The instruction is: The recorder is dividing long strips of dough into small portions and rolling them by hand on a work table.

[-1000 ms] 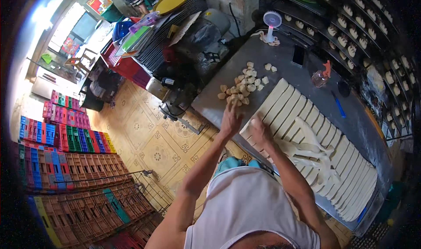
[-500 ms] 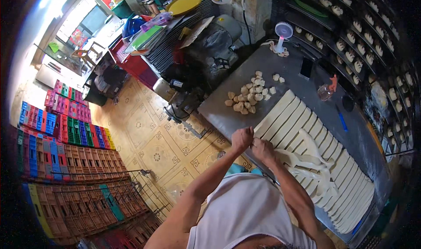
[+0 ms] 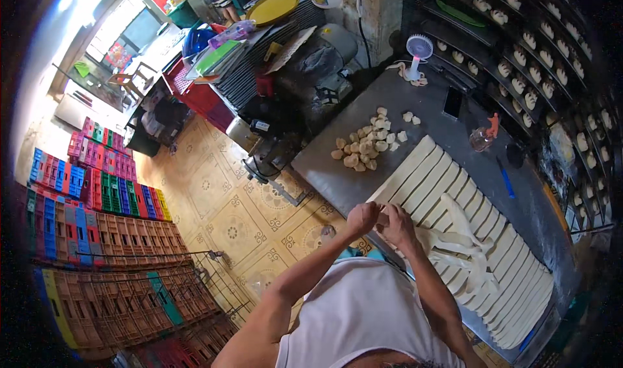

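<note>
Over the near left edge of the dough, my left hand (image 3: 363, 218) is closed, its fingers pinched. My right hand (image 3: 398, 227) is closed right beside it, fingertips almost meeting those of the left. A bit of pale dough (image 3: 383, 219) shows between them; most of it is hidden by the fingers. Beneath and to the right, a long sheet of dough cut into parallel strips (image 3: 422, 180) covers much of the metal table (image 3: 318, 162). Several loose dough strips (image 3: 479, 274) lie crossed on top of it. Small dough lumps (image 3: 365, 141) are heaped beyond my left hand.
A small fan (image 3: 418, 49), a phone (image 3: 452, 102), a spray bottle (image 3: 481, 136) and a blue-handled tool (image 3: 505, 178) lie along the far side. Racks with shaped dough (image 3: 518, 81) stand right. Stacked crates (image 3: 110, 228) line the left, and a machine (image 3: 265, 153) adjoins the table.
My hands have shifted slightly right and nearer to me, and the right hand has turned, its fingers now raised. The pale bit between them shows more. The strips on the table look much the same.
</note>
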### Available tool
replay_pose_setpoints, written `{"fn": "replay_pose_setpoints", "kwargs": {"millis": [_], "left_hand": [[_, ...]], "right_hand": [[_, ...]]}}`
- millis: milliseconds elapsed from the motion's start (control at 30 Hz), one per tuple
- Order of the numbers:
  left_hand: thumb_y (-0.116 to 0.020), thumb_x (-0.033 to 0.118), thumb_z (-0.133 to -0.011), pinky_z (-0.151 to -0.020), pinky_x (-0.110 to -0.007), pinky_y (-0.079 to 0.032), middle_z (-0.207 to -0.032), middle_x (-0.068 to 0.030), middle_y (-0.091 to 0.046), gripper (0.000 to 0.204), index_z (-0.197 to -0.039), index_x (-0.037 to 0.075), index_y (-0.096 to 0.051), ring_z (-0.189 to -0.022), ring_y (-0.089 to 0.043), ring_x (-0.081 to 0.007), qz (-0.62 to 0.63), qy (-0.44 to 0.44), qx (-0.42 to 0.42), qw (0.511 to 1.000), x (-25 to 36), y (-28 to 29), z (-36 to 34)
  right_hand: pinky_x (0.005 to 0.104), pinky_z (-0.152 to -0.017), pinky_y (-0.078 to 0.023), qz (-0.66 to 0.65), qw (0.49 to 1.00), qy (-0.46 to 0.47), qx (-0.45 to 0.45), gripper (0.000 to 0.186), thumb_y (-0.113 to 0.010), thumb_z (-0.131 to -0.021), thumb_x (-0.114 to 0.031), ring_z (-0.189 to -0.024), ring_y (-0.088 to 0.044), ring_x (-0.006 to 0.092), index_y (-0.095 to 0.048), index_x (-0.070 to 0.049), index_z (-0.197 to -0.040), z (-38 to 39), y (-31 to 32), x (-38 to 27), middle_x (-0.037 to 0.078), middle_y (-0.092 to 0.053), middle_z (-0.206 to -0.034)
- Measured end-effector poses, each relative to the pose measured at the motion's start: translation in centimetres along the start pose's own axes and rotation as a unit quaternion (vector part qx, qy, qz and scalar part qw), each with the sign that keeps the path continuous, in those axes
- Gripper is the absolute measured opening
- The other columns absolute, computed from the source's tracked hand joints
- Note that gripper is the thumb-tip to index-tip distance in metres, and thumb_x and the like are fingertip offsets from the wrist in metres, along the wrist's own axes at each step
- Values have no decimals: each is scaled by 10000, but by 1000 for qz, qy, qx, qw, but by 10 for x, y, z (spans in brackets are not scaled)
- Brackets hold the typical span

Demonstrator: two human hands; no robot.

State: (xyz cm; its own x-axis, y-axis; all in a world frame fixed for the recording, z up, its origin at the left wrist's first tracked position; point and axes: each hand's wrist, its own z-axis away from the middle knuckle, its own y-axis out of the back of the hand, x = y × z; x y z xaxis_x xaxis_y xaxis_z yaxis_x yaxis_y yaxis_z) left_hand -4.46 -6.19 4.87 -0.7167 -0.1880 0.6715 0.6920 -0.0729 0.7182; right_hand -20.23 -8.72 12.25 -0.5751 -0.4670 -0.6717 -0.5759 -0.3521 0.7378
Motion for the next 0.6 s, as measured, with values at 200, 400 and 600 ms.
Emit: {"fn": "replay_pose_setpoints", "kwargs": {"millis": [200, 400, 600], "left_hand": [[-506, 383, -972, -625, -541, -525, -771, -212, -682, 384, -814, 83, -686, -724, -669, -442, -62, 26, 65, 996, 29, 26, -13], [-609, 280, -950, -746, -525, -529, -1026, -283, -661, 322, -1157, 35, -581, -919, -646, -463, 17, -112, 247, 962, 3, 44, -54], [-667, 190, -904, -776, -476, -530, -1061, -274, -666, 354, -1187, 13, -548, -937, -666, -422, 150, -119, -50, 980, -5, 25, -20]], "right_hand": [[564, -719, -513, 26, 997, -76, -5, 156, -614, -851, -167, -810, -649, 481, -602, -13, -864, -8, -12, -3, 277, -660, -819], [548, -660, -514, -37, 997, 42, -49, 181, -621, -890, -188, -794, -641, 487, -572, -22, -942, -26, 11, -22, 308, -632, -808], [501, -883, -502, -60, 998, 19, -22, 429, -690, -814, -61, -1021, -598, 475, -503, 13, -1192, -20, -28, 20, 271, -623, -1111]]}}
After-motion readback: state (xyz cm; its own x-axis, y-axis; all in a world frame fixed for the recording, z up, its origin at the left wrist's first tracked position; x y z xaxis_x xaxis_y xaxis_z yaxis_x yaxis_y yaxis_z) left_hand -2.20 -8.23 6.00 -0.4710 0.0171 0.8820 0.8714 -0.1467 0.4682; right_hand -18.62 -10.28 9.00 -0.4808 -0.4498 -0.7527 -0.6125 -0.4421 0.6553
